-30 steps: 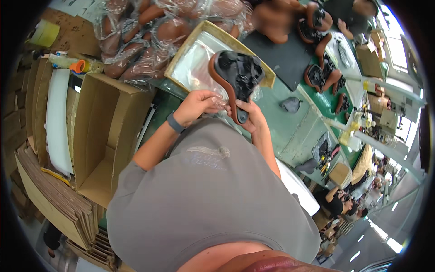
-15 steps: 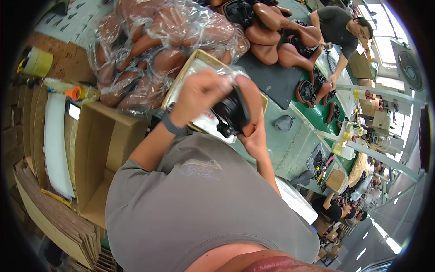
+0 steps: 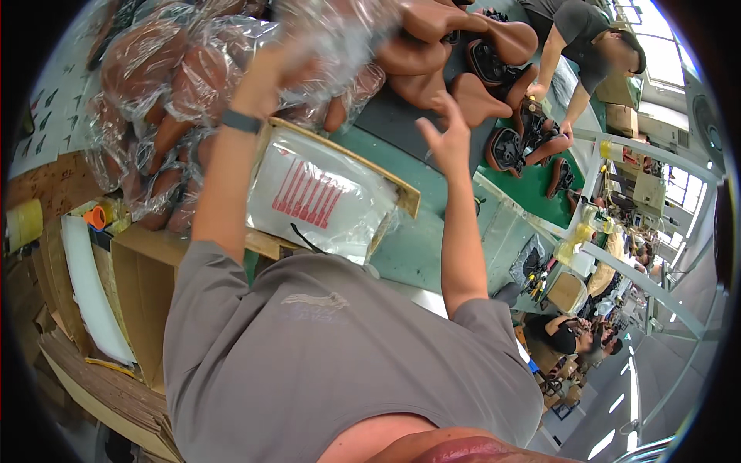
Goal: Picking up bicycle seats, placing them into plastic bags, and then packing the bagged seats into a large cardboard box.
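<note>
The left hand [image 3: 266, 65] is up among the bagged brown bicycle saddles [image 3: 154, 85] — fingers gripping a clear plastic bag [image 3: 340, 35] on the heap. The right hand [image 3: 446, 131] hovers spread, fingers released, above the green table [image 3: 417, 231].

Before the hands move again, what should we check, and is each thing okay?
1. Left hand is up in the pile of bagged brown seats: ok.
2. Left hand's grip on a bag: cannot tell, plastic hides the fingers.
3. Right hand is empty, fingers spread: ok.
4. Stack of clear bags lies flat in the wooden tray: ok.
5. Open cardboard box stands by the table: ok.
6. Another person's hands are apart, over at the bare seats: ok.
</note>
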Available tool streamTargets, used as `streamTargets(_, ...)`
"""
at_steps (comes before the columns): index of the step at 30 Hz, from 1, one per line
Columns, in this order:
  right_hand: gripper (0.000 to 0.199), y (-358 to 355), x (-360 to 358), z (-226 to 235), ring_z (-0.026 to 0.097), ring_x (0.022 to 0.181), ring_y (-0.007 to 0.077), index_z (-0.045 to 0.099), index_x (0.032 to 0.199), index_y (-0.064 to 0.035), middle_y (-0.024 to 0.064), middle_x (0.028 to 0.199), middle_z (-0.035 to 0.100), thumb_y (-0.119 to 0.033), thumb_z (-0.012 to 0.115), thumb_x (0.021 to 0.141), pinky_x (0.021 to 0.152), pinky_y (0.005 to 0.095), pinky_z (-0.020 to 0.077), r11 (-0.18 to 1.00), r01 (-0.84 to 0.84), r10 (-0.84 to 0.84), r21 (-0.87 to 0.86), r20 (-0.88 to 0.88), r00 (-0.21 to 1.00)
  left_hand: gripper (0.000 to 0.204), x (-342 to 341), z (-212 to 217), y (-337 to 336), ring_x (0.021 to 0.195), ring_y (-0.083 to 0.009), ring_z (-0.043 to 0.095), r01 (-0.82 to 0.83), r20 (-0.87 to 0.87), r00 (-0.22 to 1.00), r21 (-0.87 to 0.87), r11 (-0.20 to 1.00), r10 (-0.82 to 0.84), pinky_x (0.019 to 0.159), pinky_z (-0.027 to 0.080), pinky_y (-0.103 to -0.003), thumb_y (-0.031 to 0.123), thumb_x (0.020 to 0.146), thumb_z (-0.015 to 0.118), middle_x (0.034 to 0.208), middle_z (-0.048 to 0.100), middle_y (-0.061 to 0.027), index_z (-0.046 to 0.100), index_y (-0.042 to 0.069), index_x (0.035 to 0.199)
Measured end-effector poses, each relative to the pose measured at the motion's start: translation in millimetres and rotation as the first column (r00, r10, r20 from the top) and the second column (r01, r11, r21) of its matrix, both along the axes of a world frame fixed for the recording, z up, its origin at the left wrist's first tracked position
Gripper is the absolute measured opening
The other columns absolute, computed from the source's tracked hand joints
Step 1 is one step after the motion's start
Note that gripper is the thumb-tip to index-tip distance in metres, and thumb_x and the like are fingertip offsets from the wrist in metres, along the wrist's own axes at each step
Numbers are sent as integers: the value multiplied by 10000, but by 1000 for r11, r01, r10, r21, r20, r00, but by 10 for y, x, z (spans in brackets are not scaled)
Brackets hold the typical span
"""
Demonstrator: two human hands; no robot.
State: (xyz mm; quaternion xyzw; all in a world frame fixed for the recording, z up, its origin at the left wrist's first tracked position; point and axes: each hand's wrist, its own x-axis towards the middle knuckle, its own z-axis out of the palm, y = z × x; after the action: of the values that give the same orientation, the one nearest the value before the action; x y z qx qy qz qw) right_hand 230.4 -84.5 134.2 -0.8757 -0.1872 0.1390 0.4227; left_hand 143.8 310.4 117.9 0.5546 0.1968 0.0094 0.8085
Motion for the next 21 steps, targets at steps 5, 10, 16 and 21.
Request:
streamTargets(5,1432,-687,1323,-1212,248,1639,567,98,1784,-93,347,1792,191,-370,1027,730,1290,695,318,585,249,-229,-772,137,964,443,182,-440,924,1087,-226,763,-580,196,809,112,807,554,885,625,-332,140,1060,762,1297,775,-139,640,-25,1452)
streamTargets(10,1388,-1032,1811,-2052,232,1639,585,153,1788,-147,364,1787,182,-457,1009,741,1257,785,283,531,348,-110,-773,344,933,495,-683,-208,-490,1246,-255,698,-518,288,839,679,519,461,1049,567,-377,65,1065,717,1506,662,-157,555,-6,1528)
streamTargets(16,1286,-1241,1725,-2049,461,1535,554,290,1753,-118,352,1699,416,-457,959,709,1200,724,409,441,503,-81,-743,525,847,204,-1678,-909,-1959,889,-319,793,174,-62,979,758,629,-196,781,625,-431,156,1009,761,1071,818,-128,803,88,1197)
streamTargets(21,959,-2088,698,-859,733,1283,406,559,1587,-3,263,1405,737,-332,894,751,1114,466,557,872,401,-301,-282,336,892,201,-2015,-1679,-2545,925,-376,774,573,-309,753,743,347,-581,816,612,-521,237,980,771,1006,789,-149,767,71,1094)
